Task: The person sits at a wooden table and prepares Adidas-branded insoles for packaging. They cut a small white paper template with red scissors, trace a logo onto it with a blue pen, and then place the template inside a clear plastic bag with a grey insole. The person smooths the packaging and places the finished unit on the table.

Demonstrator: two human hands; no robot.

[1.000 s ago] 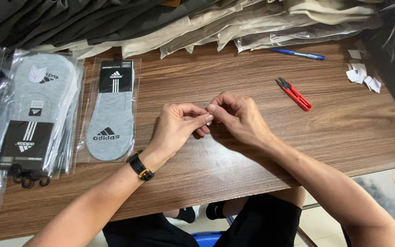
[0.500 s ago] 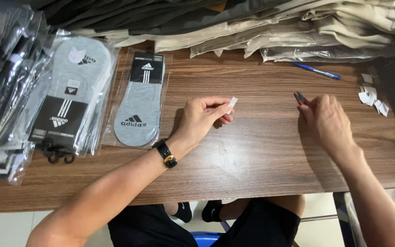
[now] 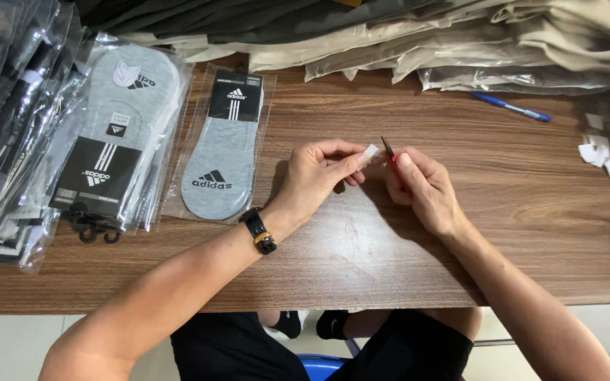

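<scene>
- Half a second before, the right hand point(image 3: 421, 187) had been far out to the right at the red cutters point(image 3: 390, 154); it had since come back to the middle, clenched around them, blades pointing up.
- The left hand point(image 3: 319, 176) had stayed above the wooden table point(image 3: 517, 212), pinching a small white tag point(image 3: 369, 152) between thumb and forefinger.
- The tag stuck out past the fingertips point(image 3: 353, 164), just beside the blades.
- A bagged grey sock point(image 3: 222, 152) lay well left of both hands.

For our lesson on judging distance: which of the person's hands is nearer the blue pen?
Right. The right hand, holding red snips, lies below-left of the blue pen; the left hand sits farther left.
</scene>
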